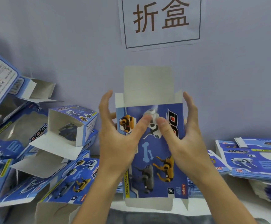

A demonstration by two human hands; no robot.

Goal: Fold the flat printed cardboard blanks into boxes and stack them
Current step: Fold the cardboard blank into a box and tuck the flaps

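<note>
We are holding the box (152, 151) upright between the left hand (115, 136) and right hand (183, 136), thumbs pressing its printed front above the surface (244, 210); uneven pressure may be collapsing or skewing it, leaving flaps misaligned.

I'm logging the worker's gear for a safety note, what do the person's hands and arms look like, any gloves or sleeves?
Both the left hand and right hand are bare: no gloves, rings or watch visible. The forearms are uncovered down to the frame's edge, no sleeves showing. Fingernails look short and unpainted.
</note>
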